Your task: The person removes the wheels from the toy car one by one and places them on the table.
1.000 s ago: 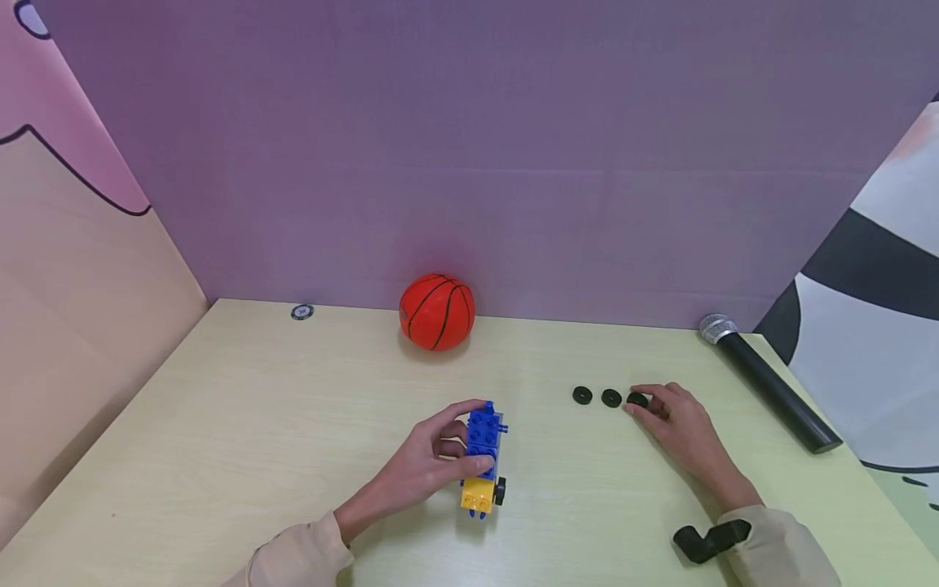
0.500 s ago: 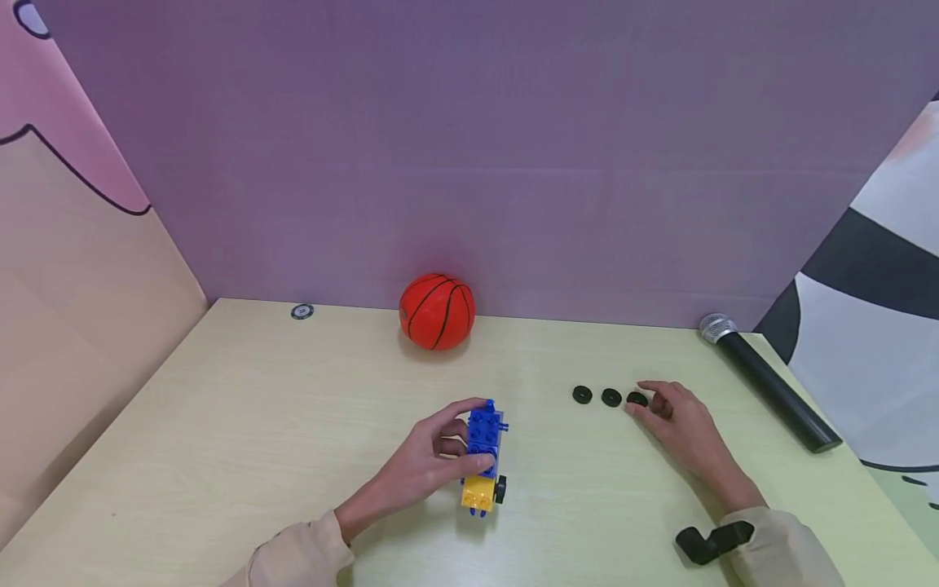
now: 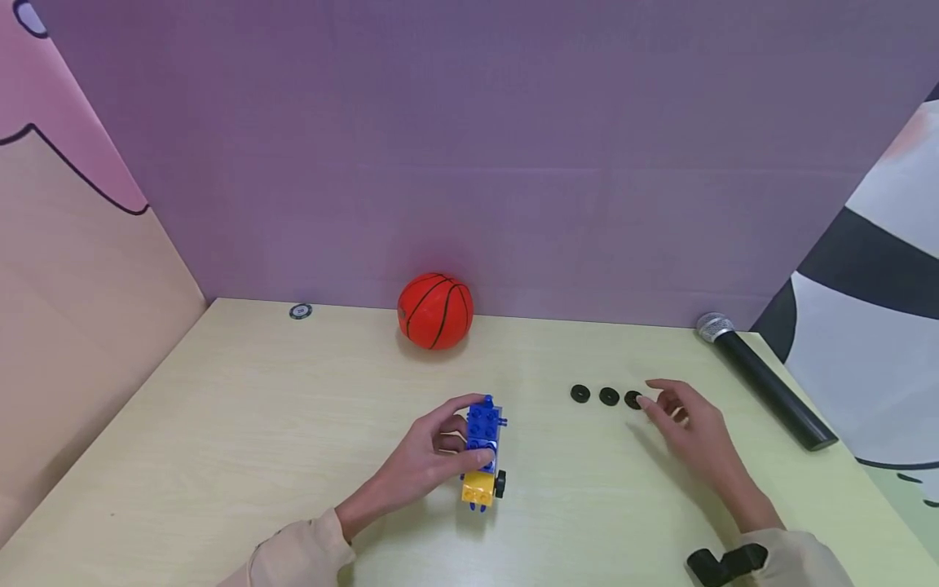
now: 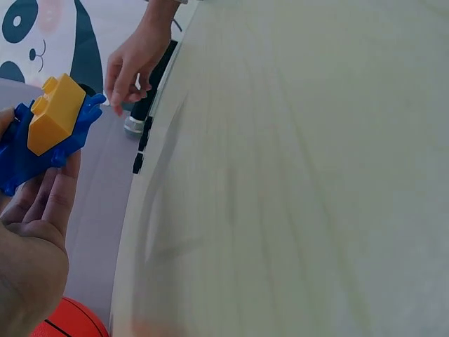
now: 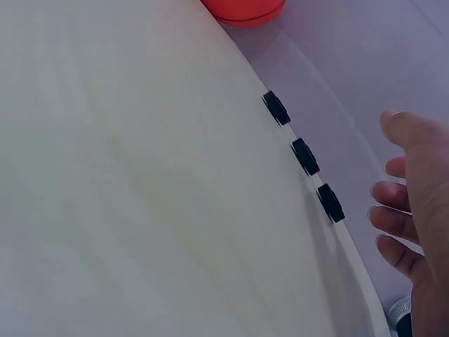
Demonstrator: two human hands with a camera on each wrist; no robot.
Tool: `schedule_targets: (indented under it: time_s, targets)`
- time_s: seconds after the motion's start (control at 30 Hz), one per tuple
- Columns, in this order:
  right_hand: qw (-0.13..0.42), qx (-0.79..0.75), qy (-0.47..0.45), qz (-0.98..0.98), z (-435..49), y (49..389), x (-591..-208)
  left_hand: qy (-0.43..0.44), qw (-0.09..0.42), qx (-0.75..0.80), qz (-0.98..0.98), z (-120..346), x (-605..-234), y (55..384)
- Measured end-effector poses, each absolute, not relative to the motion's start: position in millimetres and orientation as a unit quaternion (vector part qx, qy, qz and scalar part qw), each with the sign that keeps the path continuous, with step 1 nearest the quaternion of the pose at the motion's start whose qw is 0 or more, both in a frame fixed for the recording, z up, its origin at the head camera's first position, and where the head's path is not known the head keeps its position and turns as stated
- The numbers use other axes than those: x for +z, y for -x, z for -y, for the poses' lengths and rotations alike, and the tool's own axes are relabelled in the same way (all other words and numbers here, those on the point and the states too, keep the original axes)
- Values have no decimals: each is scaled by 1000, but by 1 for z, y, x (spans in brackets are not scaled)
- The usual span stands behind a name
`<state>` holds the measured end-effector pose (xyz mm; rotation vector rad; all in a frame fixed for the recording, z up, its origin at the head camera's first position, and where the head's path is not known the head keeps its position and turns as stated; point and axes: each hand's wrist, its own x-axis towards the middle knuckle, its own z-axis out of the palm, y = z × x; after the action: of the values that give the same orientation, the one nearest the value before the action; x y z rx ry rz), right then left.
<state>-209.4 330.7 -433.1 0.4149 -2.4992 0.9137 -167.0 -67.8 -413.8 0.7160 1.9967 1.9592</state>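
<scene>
The toy [image 3: 482, 425] is clamped between the left hand [image 3: 420, 459]'s fingers and thumb. The left wrist view shows it raised off the table [image 3: 220, 456]; the head view alone plainly shows the mounted wheel [image 3: 500, 484]. Three loose wheels [image 3: 609, 397] lie in a row on the table. In the head view the right hand [image 3: 693, 428]'s thumb overlaps one; the right wrist view shows a gap, fingers apart, nothing held.

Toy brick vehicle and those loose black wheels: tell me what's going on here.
A person's left hand holds a blue-and-yellow toy brick vehicle. On its side facing the right hand, one black wheel is fitted, while a blue peg has none. The right hand, holding nothing, hovers by the nearest of three loose black wheels lying in a row on the table.
</scene>
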Motion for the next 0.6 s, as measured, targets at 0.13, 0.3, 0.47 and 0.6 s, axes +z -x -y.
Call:
schedule_targets:
  time_s: [0.13,0.3,0.47,0.6]
  targets:
    - [233,357,-153,891,-322,200,-431,-240,126,669,-692,67,-413,166]
    - [229,383,-163,880,-304,186,-430,-241,125,668,-693,66,-413,166]
    - [212,418,-186,864,-283,174,-430,-240,124,668,-693,65,-414,167]
    - [175,446,-207,853,-263,164,-428,-238,122,665,-698,65,-414,167]
